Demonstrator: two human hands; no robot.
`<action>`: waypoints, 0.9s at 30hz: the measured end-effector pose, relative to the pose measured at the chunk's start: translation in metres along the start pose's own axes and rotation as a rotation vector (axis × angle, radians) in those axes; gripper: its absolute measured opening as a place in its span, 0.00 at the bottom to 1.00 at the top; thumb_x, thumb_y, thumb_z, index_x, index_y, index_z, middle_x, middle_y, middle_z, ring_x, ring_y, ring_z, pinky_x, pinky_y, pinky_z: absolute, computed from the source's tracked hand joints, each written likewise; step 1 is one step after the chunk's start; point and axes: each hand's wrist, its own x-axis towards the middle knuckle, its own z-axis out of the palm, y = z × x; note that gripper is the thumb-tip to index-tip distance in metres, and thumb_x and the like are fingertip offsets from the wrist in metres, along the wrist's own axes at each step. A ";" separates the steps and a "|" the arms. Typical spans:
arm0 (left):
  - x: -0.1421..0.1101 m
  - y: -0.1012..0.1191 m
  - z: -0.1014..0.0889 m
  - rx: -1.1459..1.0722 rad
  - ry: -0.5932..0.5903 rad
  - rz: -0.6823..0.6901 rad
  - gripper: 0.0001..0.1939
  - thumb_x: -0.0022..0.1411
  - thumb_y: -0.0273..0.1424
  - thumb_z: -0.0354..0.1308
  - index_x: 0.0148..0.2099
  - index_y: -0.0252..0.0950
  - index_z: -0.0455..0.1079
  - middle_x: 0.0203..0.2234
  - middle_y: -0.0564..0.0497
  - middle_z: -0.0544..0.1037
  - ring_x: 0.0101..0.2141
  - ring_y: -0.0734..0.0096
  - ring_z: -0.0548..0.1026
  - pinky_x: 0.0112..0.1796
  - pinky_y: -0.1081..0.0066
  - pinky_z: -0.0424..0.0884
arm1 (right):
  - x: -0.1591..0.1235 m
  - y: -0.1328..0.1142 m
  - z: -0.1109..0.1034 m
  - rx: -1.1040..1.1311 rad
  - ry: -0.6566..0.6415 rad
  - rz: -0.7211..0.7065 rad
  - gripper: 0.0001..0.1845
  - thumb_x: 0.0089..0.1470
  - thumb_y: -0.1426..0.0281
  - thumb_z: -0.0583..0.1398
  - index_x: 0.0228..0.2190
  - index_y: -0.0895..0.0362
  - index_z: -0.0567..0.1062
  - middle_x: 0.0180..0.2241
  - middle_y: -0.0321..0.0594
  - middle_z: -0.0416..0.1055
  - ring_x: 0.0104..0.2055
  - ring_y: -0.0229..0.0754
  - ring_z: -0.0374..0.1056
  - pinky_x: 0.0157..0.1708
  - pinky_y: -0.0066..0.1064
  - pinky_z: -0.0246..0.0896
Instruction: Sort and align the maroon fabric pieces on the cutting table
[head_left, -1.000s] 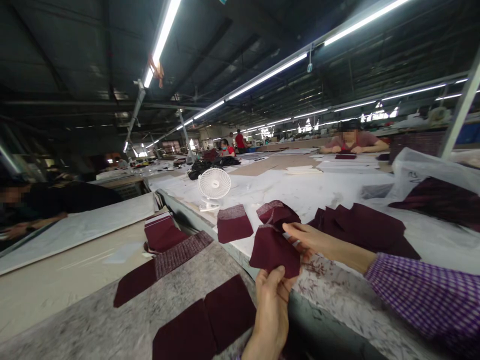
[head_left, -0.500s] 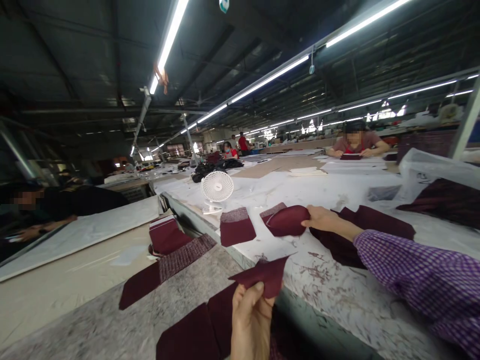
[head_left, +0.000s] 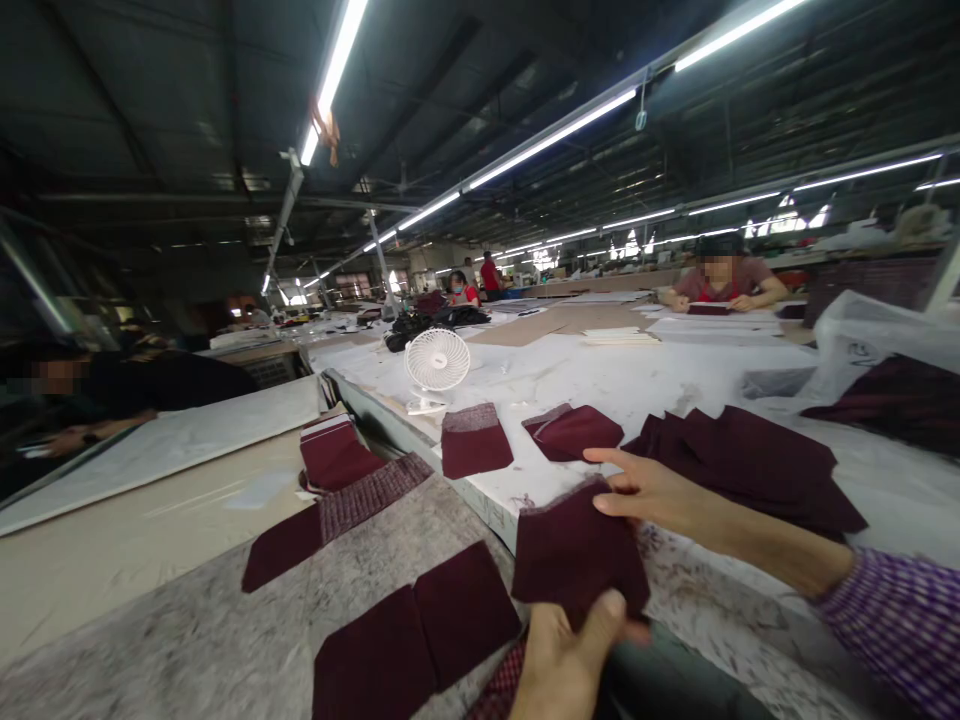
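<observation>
A dark maroon fabric piece [head_left: 574, 550] with cut corners is pinched at its near edge by my left hand [head_left: 562, 655], thumb on top. My right hand [head_left: 652, 492] lies at the piece's upper right edge, its visible fingers stretched out and apart; the lower one touches or overlaps the cloth. Just beyond is a folded maroon piece [head_left: 577, 432] on the white table. To its left lies a flat maroon piece [head_left: 476, 450] with a speckled band. Right of my hand sits a pile of maroon pieces [head_left: 750, 465].
Two maroon panels [head_left: 416, 635] lie on the grey surface, near a long maroon strip [head_left: 330, 525] and a small stack [head_left: 339, 455]. A white fan [head_left: 437, 360] stands on the white table. Plastic wrap [head_left: 862, 325] is at right. Co-workers sit at left and across the table.
My right hand has left the folded piece and come nearer to the cloth in my left hand. That cloth, curled before, now hangs flatter and shows its face. My left hand has lowered slightly rightward.
</observation>
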 end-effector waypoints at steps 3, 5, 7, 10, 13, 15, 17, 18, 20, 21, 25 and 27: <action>-0.015 0.021 -0.007 0.311 -0.444 -0.103 0.22 0.51 0.47 0.64 0.25 0.30 0.72 0.20 0.49 0.73 0.21 0.76 0.68 0.25 0.74 0.65 | -0.006 0.010 -0.003 -0.082 -0.107 0.030 0.46 0.45 0.64 0.63 0.61 0.60 0.51 0.22 0.27 0.58 0.21 0.33 0.56 0.22 0.27 0.54; -0.010 0.040 -0.011 0.424 -0.365 0.066 0.23 0.56 0.47 0.59 0.23 0.31 0.70 0.20 0.49 0.72 0.21 0.76 0.67 0.25 0.74 0.64 | -0.008 0.014 -0.009 -0.108 -0.151 0.021 0.46 0.46 0.67 0.62 0.62 0.59 0.49 0.23 0.26 0.55 0.20 0.31 0.54 0.20 0.26 0.52; 0.008 0.055 -0.014 0.569 -0.124 0.311 0.20 0.61 0.44 0.54 0.26 0.33 0.71 0.24 0.48 0.74 0.26 0.72 0.70 0.30 0.72 0.67 | -0.009 0.017 -0.013 -0.115 -0.165 -0.011 0.46 0.47 0.68 0.62 0.63 0.59 0.48 0.25 0.27 0.55 0.21 0.31 0.55 0.20 0.26 0.52; 0.047 0.063 -0.012 0.915 0.073 0.526 0.12 0.60 0.35 0.56 0.43 0.36 0.74 0.38 0.47 0.77 0.40 0.64 0.71 0.43 0.65 0.67 | -0.009 0.018 -0.014 -0.102 -0.174 -0.053 0.45 0.47 0.67 0.62 0.63 0.58 0.49 0.27 0.28 0.55 0.23 0.31 0.56 0.21 0.25 0.53; 0.079 0.054 -0.001 1.108 0.041 0.486 0.13 0.59 0.33 0.57 0.46 0.37 0.75 0.36 0.48 0.77 0.40 0.61 0.72 0.43 0.64 0.67 | -0.009 0.020 -0.015 -0.131 -0.120 -0.064 0.44 0.47 0.68 0.61 0.62 0.59 0.51 0.28 0.30 0.58 0.23 0.33 0.58 0.21 0.26 0.55; 0.091 0.045 0.010 1.176 0.020 0.483 0.09 0.59 0.31 0.58 0.40 0.39 0.77 0.33 0.49 0.78 0.38 0.61 0.73 0.42 0.63 0.68 | -0.009 0.021 -0.019 -0.256 -0.059 -0.054 0.42 0.46 0.70 0.60 0.61 0.60 0.54 0.29 0.33 0.63 0.24 0.36 0.61 0.22 0.27 0.57; 0.098 0.036 0.018 1.267 0.024 0.536 0.09 0.58 0.26 0.57 0.38 0.40 0.78 0.33 0.49 0.77 0.39 0.61 0.73 0.43 0.63 0.67 | -0.009 0.021 -0.027 -0.479 0.022 -0.090 0.36 0.47 0.69 0.60 0.58 0.62 0.60 0.30 0.38 0.68 0.26 0.39 0.64 0.26 0.30 0.60; 0.101 0.033 0.021 1.318 0.027 0.563 0.10 0.58 0.25 0.57 0.39 0.40 0.78 0.33 0.48 0.76 0.40 0.60 0.72 0.43 0.63 0.67 | -0.009 0.020 -0.033 -0.600 0.074 -0.132 0.30 0.49 0.67 0.59 0.54 0.62 0.66 0.30 0.41 0.71 0.28 0.41 0.66 0.29 0.32 0.61; 0.105 0.029 0.024 1.397 0.013 0.590 0.11 0.59 0.24 0.56 0.41 0.40 0.77 0.34 0.47 0.75 0.41 0.60 0.71 0.44 0.63 0.67 | -0.009 0.019 -0.042 -0.785 0.138 -0.241 0.18 0.54 0.65 0.56 0.43 0.61 0.74 0.32 0.45 0.74 0.32 0.44 0.68 0.34 0.34 0.61; 0.107 0.027 0.024 1.417 0.001 0.596 0.12 0.60 0.24 0.56 0.42 0.40 0.77 0.34 0.47 0.74 0.40 0.61 0.70 0.43 0.64 0.67 | -0.008 0.018 -0.046 -0.834 0.140 -0.293 0.15 0.56 0.65 0.54 0.38 0.60 0.76 0.32 0.45 0.74 0.32 0.44 0.68 0.36 0.34 0.61; 0.111 0.025 0.020 1.461 -0.022 0.624 0.12 0.62 0.26 0.53 0.42 0.40 0.77 0.33 0.48 0.72 0.39 0.63 0.69 0.42 0.66 0.67 | -0.005 0.017 -0.050 -0.870 0.052 -0.413 0.17 0.60 0.66 0.50 0.33 0.58 0.77 0.32 0.44 0.75 0.33 0.42 0.69 0.36 0.31 0.60; 0.112 0.025 0.020 1.489 -0.036 0.634 0.12 0.63 0.26 0.52 0.42 0.40 0.77 0.33 0.48 0.72 0.39 0.63 0.69 0.41 0.66 0.66 | -0.003 0.016 -0.048 -0.892 0.044 -0.443 0.16 0.60 0.67 0.50 0.33 0.59 0.77 0.33 0.44 0.75 0.34 0.42 0.69 0.37 0.31 0.60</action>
